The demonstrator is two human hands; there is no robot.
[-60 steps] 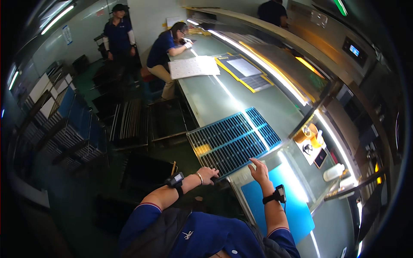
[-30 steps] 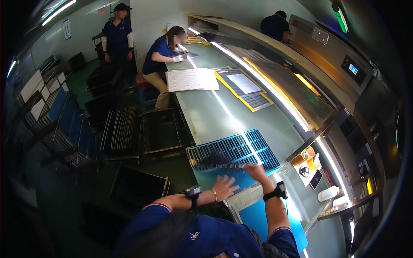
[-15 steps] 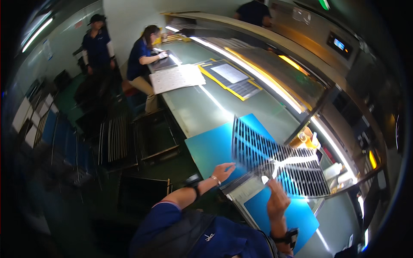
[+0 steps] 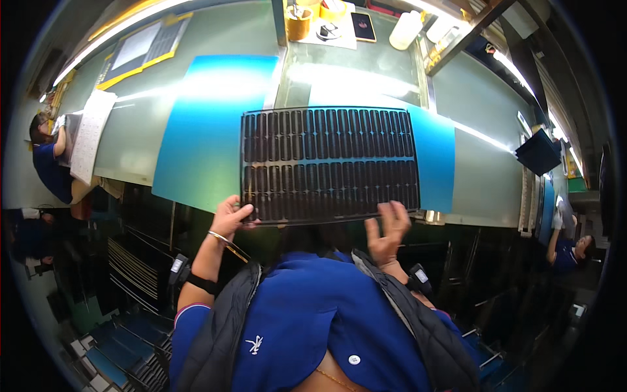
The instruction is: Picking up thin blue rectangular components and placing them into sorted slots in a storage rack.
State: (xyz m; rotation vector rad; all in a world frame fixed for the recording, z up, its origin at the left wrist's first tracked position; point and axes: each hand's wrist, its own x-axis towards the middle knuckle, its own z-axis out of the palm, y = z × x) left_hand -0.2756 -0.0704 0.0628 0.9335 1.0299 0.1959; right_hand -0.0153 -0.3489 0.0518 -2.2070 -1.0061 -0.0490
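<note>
The dark slotted panel (image 4: 330, 164) is now lying over the table's near edge (image 4: 486, 221), moved from before. Left hand (image 4: 230, 217) is pinching its corner; right hand (image 4: 386, 230) is open underneath.

panel (image 4: 330, 163) on table (image 4: 483, 170) | sheet (image 4: 209, 124) left (partly beneath) | cup (image 4: 299, 23) behind

Dark slotted panel (image 4: 330, 164) flat over blue sheets.
</note>
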